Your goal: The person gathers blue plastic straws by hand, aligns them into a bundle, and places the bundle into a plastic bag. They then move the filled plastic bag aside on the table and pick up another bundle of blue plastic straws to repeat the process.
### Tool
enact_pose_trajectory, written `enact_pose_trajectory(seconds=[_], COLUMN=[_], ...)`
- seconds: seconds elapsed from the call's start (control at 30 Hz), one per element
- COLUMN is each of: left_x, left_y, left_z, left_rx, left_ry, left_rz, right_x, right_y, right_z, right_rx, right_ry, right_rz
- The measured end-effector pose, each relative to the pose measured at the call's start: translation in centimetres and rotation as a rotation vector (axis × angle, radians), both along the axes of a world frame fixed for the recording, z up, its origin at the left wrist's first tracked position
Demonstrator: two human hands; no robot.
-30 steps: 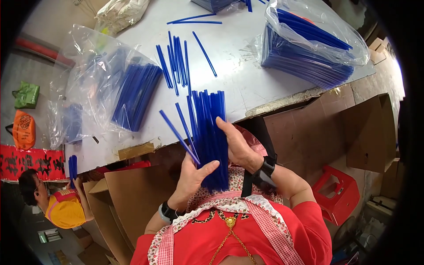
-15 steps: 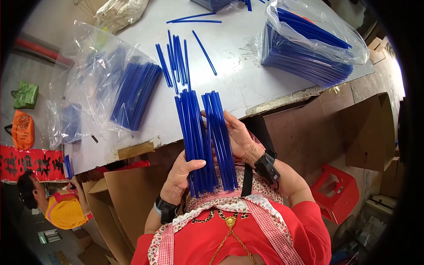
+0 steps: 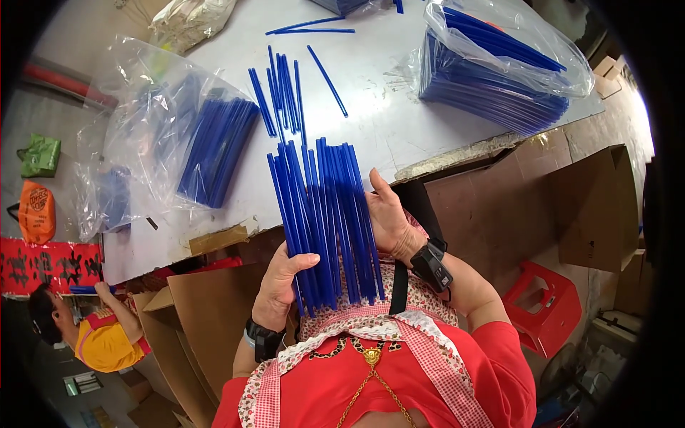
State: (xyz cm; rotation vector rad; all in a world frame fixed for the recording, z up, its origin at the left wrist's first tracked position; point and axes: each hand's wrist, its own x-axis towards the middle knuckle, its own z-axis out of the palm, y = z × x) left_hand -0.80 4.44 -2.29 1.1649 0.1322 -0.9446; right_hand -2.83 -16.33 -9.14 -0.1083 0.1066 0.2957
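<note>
A loose bundle of blue plastic tubes (image 3: 328, 221) is fanned side by side in front of my apron, above the near edge of the table. My left hand (image 3: 283, 274) holds its left side, the thumb lying over the tubes and the fingers hidden beneath. At the right side, my right hand (image 3: 389, 217) supports the bundle with its fingers behind the tubes; its thumb stands up, off them. The tube ends are uneven at top and bottom. Just beyond lie several loose blue tubes (image 3: 287, 93) on the white table (image 3: 385, 135).
Clear plastic bags hold tube stacks at left (image 3: 217, 150) and right (image 3: 492, 89). Cardboard boxes stand below left (image 3: 214, 321) and at right (image 3: 596, 207). A red stool (image 3: 546, 307) is on the floor at right. Another person in yellow (image 3: 110, 339) is at far left.
Two separate clusters of tubes have come together into one wider fan. My right thumb has lifted away from the tubes. The other person's hand has moved, with blue tubes in it.
</note>
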Motion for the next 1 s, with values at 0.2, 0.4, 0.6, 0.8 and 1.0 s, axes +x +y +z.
enact_pose_trajectory(seconds=[0.2,0.4,0.6,0.8,1.0], left_x=[0.0,-0.1,0.0,-0.3,-0.2], left_y=[-0.3,-0.5,1.1,0.5,1.1], left_z=[1.2,2.0,-0.2,0.8,-0.2], left_rx=[-0.068,-0.129,-0.07,-0.064,-0.086], left_ry=[0.031,0.035,0.014,0.047,0.049], left_rz=[-0.02,-0.001,0.071,0.058,0.053], right_x=[-0.1,-0.1,-0.5,-1.1,-0.2], right_y=[0.0,-0.1,-0.1,0.2,0.9], right_z=[-0.6,-0.9,0.1,0.9,1.6], right_rx=[0.065,0.175,0.012,-0.259,-0.261], right_ry=[-0.075,-0.227,0.019,-0.007,0.037], right_rz=[0.022,0.089,-0.012,0.002,0.015])
